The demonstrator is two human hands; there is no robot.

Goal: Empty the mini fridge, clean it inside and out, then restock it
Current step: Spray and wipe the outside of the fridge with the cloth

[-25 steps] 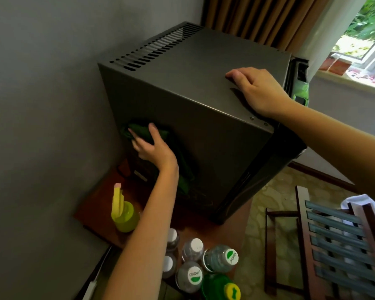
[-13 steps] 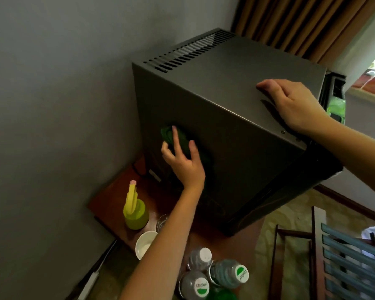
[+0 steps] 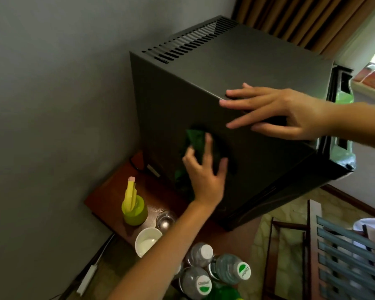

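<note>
Two hands on fridge [image 3: 258, 68]: left hand [image 3: 204, 172] presses flat on cloth [image 3: 196, 138] at seven o'clock; right hand [image 3: 275, 113], fingers spread, braces the top edge.

head view down, seemingly near fridge [image 3: 182, 100]

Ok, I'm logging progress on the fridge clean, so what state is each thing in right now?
mini fridge, upright, door apparently ajar.
green cloth, pressed flat on the fridge's side.
left hand, open, pressing the cloth.
right hand, open, fingers spread at the fridge's top edge.
spray bottle, upright.
paper cup, upright, uncovered.
water bottles, capped, standing outside the fridge.
</note>
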